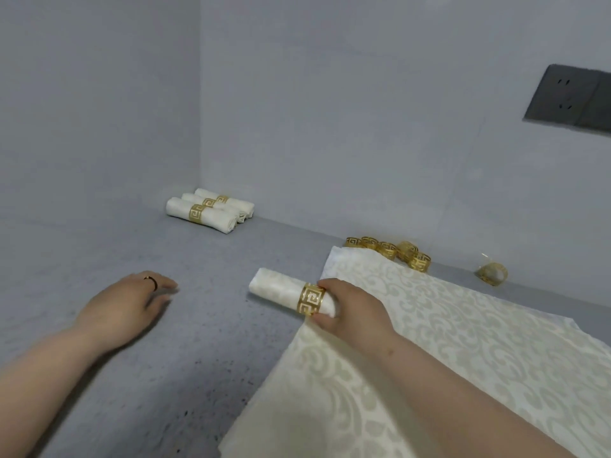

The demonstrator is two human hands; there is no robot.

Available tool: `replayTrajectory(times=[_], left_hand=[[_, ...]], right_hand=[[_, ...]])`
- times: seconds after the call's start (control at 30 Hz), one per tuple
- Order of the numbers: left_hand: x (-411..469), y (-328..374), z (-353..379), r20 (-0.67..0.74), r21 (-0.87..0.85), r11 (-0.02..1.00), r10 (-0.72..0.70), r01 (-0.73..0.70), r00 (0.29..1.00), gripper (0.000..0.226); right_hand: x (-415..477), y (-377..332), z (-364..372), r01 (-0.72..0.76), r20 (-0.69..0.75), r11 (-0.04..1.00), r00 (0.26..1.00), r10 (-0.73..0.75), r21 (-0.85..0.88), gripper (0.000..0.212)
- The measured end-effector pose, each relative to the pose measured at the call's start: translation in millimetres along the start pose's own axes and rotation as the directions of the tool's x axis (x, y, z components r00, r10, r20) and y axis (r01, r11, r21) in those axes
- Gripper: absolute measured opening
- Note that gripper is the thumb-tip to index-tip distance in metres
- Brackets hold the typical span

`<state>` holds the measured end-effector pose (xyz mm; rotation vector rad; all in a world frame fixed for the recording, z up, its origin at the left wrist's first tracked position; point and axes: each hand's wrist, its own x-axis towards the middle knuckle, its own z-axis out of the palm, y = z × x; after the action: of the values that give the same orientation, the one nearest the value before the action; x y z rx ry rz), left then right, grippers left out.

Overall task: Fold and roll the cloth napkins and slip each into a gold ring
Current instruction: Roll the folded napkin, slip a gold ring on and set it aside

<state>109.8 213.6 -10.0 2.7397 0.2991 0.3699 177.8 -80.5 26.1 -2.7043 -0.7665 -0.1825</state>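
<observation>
Napkins lie about a grey bench set into a corner of grey walls. Right hand grips a rolled napkin at its near end, fingers over the top and thumb under, right beside the gold ring that already circles the roll. The roll points left and slightly far, its free end out over bare bench, its held end above the edge of a flat patterned napkin spread across the right side.

Left hand is well apart to the left, low over the bench, fingers relaxed and loosely spread, holding nothing; its fingertips are blurred. A thin dark band sits on one finger.

In the far left corner three finished rolls lie side by side, touching, each in its own gold ring. Along the far wall, just past the flat napkin's far corner, a cluster of loose rings sits bunched together. One more ring lies apart to their right, seemingly in clear wrap. A dark socket plate is fixed on the wall at far right.
</observation>
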Motion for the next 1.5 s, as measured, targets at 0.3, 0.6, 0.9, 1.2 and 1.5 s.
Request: replayTrajectory(times=[0.3, 0.6, 0.9, 1.2, 1.5], left_hand=[[25, -47, 7, -0.076, -0.008, 0.998, -0.056, 0.056, 0.996, 0.029], [36, -62, 11, -0.152, -0.039, 0.999, 0.012, -0.018, 0.988, 0.025], [41, -71, 12, -0.19, -0.083, 0.996, 0.023, -0.039, 0.982, 0.026], [40, -73, 13, -0.171, -0.098, 0.995, -0.004, -0.013, 0.985, 0.028], [39, -72, 13, -0.163, -0.08, 0.997, 0.0, -0.013, 0.987, 0.03]], right_hand=[[96, -67, 51, -0.004, 0.051, 0.999, 0.999, 0.002, 0.044, 0.052], [224, -132, 111, 0.029, 0.008, 0.995, 1.0, -0.03, 0.095, 0.046], [293, -151, 142, 0.103, -0.081, 0.995, 0.991, -0.102, 0.007, 0.052], [300, -147, 150, 0.132, -0.162, 0.969, 0.972, -0.167, -0.21, 0.053], [297, -142, 152, 0.1, -0.133, 0.942, 0.98, -0.149, -0.319, 0.064]])
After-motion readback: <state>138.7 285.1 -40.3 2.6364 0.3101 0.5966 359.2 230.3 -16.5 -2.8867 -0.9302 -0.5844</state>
